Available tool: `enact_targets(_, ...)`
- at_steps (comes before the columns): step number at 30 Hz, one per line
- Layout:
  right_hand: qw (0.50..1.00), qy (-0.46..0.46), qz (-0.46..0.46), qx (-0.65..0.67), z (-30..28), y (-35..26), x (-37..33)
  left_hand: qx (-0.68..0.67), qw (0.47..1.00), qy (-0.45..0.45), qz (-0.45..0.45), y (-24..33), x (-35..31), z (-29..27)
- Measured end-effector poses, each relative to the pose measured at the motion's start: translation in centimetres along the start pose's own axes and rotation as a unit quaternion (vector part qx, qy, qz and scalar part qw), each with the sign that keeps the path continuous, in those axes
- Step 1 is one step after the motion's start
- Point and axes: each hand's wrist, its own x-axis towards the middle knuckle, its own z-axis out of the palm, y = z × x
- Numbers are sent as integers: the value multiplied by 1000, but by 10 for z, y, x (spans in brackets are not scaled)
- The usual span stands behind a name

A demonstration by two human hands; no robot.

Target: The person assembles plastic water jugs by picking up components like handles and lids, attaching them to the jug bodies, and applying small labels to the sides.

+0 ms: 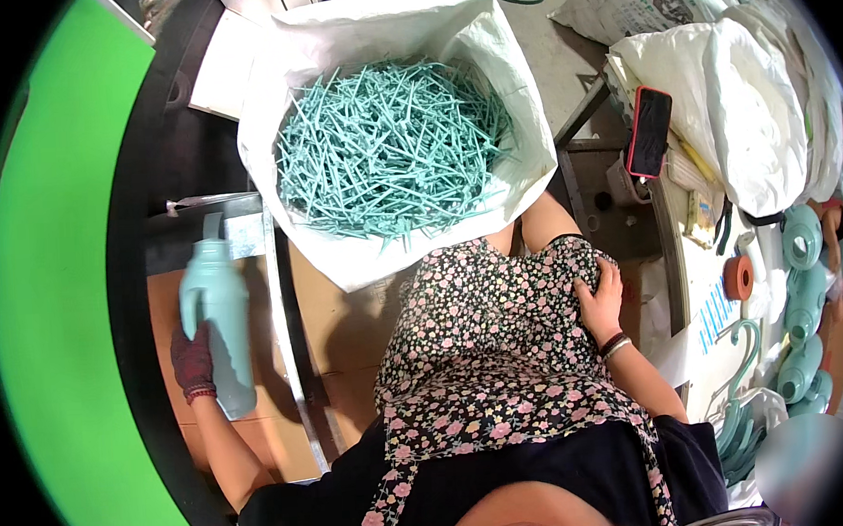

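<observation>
My left hand, in a dark red knit glove, grips a pale teal plastic jug by its lower side and holds it upright out to my left, above brown cardboard. Bare, with bands on the wrist, my right hand rests on my floral skirt at my right thigh, fingers spread on the cloth. In front of my knees stands a large white sack, open at the top and full of thin teal plastic sticks.
A bright green curved surface with a black rim fills the left side. To the right are a phone in a red case, white bags, an orange tape roll, several teal jugs and teal hangers.
</observation>
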Motion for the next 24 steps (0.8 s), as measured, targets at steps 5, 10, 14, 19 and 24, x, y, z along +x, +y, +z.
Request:
enact_targets(5,958,-40,-257,119,-31,-104,8,-342,914,-177,126,72,-77,-26)
enact_targets(10,789,-14,-520,328,-94,-202,-24,-542,724,-363,222,108,-97,21)
enact_targets(14,762,20,-568,309,-115,-187,-22,-491,725,-404,263,177,-91,43)
enact_targets(19,735,95,-620,256,-98,-89,-56,-419,734,-429,319,205,-169,151)
enact_targets(24,765,16,-613,200,-105,-42,-72,-361,669,-475,444,269,-193,160)
